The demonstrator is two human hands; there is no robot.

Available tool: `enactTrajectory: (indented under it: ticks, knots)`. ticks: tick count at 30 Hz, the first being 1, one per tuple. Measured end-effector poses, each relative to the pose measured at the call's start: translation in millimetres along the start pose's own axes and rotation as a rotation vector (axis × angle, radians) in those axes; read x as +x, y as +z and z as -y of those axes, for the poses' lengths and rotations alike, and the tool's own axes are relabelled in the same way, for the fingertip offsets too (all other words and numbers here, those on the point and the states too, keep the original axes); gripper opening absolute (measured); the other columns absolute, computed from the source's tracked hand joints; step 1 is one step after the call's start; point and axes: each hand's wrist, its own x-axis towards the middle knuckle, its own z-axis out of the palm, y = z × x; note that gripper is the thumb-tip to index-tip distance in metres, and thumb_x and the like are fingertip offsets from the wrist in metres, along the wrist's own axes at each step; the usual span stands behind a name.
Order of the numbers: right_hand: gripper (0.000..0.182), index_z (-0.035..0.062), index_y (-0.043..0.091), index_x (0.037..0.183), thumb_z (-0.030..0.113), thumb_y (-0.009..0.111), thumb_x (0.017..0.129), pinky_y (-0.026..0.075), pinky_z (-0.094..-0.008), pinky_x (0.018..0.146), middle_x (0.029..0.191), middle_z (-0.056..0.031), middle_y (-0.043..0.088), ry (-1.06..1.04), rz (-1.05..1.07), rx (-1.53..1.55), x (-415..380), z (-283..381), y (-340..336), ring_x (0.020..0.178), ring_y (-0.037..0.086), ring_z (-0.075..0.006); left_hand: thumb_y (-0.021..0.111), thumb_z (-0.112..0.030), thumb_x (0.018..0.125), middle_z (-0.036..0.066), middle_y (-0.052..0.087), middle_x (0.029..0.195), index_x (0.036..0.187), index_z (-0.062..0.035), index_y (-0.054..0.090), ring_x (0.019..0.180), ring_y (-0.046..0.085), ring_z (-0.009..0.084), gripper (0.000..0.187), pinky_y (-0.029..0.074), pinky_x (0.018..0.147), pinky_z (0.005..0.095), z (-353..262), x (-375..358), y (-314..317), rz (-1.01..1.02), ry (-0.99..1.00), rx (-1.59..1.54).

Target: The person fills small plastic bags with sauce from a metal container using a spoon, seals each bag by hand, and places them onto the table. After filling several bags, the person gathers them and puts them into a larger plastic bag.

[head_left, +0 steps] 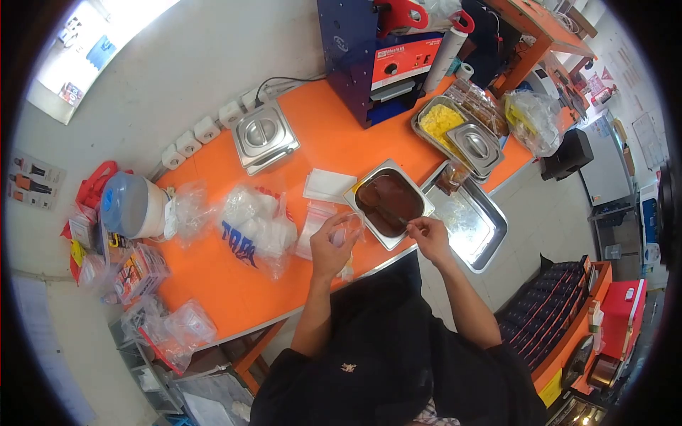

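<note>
A steel pan of dark brown sauce sits at the table's front edge. My right hand is closed at its near right corner, pinching the handle of a spoon whose bowl lies in the sauce. Left of the pan, my left hand is curled around a small clear plastic bag. Beneath and behind that hand lie flat clear bags and a white stack that looks like packets or paper.
A lidded steel pan stands near the wall sockets. Right of the sauce is an empty steel tray, with a pan of yellow food behind it. A bulky plastic bag lies left. A blue-and-red machine stands at the back.
</note>
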Motion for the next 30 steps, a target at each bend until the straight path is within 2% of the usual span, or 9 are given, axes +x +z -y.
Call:
enactTrajectory:
  ticks: [1, 6, 8, 11, 16, 18, 22, 25, 30]
  knots:
    - [0.021, -0.0015, 0.073, 0.099, 0.018, 0.07, 0.093, 0.053, -0.0306, 0.066, 0.08, -0.0092, 0.072, 0.006, 0.022, 0.062, -2.1, -7.8, 0.2, 0.072, 0.068, -0.0149, 0.082, -0.009, 0.08, 0.011, 0.071, 0.115, 0.121, 0.0002, 0.068, 0.111, 0.065, 0.0196, 0.044, 0.049, 0.098, 0.0328, -1.7, 2.7, 0.8, -0.001, 0.007, -0.002]
    - [0.025, -0.0049, 0.071, 0.102, 0.018, 0.07, 0.094, 0.052, -0.0294, 0.068, 0.083, -0.0074, 0.071, 0.006, -0.003, 0.2, -12.5, 1.4, -5.3, 0.075, 0.067, -0.0139, 0.082, -0.008, 0.08, 0.012, 0.072, 0.116, 0.12, 0.0011, 0.068, 0.11, 0.065, 0.0192, 0.044, 0.049, 0.098, 0.0329, -6.7, 17.3, 7.5, 0.003, 0.024, -0.005]
    - [0.018, -0.0026, 0.069, 0.099, 0.015, 0.069, 0.095, 0.044, -0.0248, 0.056, 0.081, -0.0024, 0.067, 0.238, 0.018, 0.3, -18.7, 28.2, -15.6, 0.064, 0.056, -0.0068, 0.082, -0.008, 0.08, 0.011, 0.072, 0.115, 0.12, 0.0011, 0.068, 0.109, 0.066, 0.019, 0.044, 0.05, 0.097, 0.0327, -8.1, 23.2, 11.3, 0.009, 0.032, -0.004]
    - [0.023, -0.0054, 0.069, 0.103, 0.016, 0.068, 0.095, 0.051, -0.0269, 0.065, 0.083, -0.0069, 0.07, 0.059, -0.043, 0.222, -18.2, 37.1, -24.6, 0.072, 0.063, -0.0112, 0.083, -0.011, 0.081, 0.012, 0.074, 0.111, 0.12, 0.0013, 0.068, 0.105, 0.068, 0.0188, 0.043, 0.051, 0.094, 0.0321, -6.6, 30.7, 20.2, 0.009, 0.076, -0.014]
    - [0.021, -0.0027, 0.07, 0.103, 0.016, 0.067, 0.095, 0.05, -0.0264, 0.06, 0.082, -0.0061, 0.069, 0.034, -0.08, 0.192, -22.9, 63.6, -42.0, 0.066, 0.06, -0.0092, 0.083, -0.011, 0.081, 0.014, 0.074, 0.109, 0.12, 0.0012, 0.067, 0.103, 0.069, 0.0188, 0.043, 0.052, 0.093, 0.0316, -12.1, 35.1, 29.5, -0.001, 0.087, -0.033]
    - [0.017, -0.0013, 0.068, 0.1, 0.014, 0.068, 0.095, 0.032, -0.0217, 0.044, 0.082, -0.002, 0.067, 0.103, -0.087, 0.273, -25.0, 71.1, -43.9, 0.049, 0.042, -0.0025, 0.082, -0.007, 0.082, 0.013, 0.074, 0.11, 0.12, 0.0018, 0.066, 0.106, 0.067, 0.0174, 0.043, 0.051, 0.095, 0.0318, -13.5, 35.6, 31.6, 0.009, 0.034, -0.098]
    - [0.016, -0.0012, 0.069, 0.1, 0.014, 0.068, 0.095, 0.032, -0.0221, 0.042, 0.081, -0.0028, 0.067, 0.132, -0.093, 0.278, -24.0, 46.5, -35.4, 0.048, 0.042, -0.0027, 0.082, -0.008, 0.082, 0.014, 0.074, 0.11, 0.121, 0.0036, 0.066, 0.105, 0.068, 0.0184, 0.044, 0.052, 0.095, 0.0322, -7.1, 36.7, 35.4, 0.003, 0.033, -0.075]
    - [0.023, -0.0033, 0.07, 0.102, 0.018, 0.069, 0.094, 0.044, -0.0241, 0.05, 0.077, -0.0044, 0.068, 0.216, -0.058, 0.273, -26.4, 25.6, -28.9, 0.056, 0.055, -0.0085, 0.082, -0.008, 0.082, 0.014, 0.074, 0.109, 0.121, 0.0046, 0.066, 0.104, 0.068, 0.0178, 0.044, 0.052, 0.094, 0.0321, -5.2, 37.1, 38.0, 0.007, 0.069, -0.064]
    - [0.023, -0.0028, 0.07, 0.101, 0.019, 0.07, 0.094, 0.046, -0.025, 0.054, 0.076, -0.0045, 0.068, 0.098, -0.131, 0.217, -29.0, 16.7, -27.2, 0.062, 0.058, -0.0087, 0.083, -0.008, 0.08, 0.016, 0.075, 0.105, 0.12, 0.0037, 0.069, 0.101, 0.07, 0.017, 0.044, 0.053, 0.092, 0.0321, -9.4, 42.3, 47.0, 0.03, 0.088, 0.071]
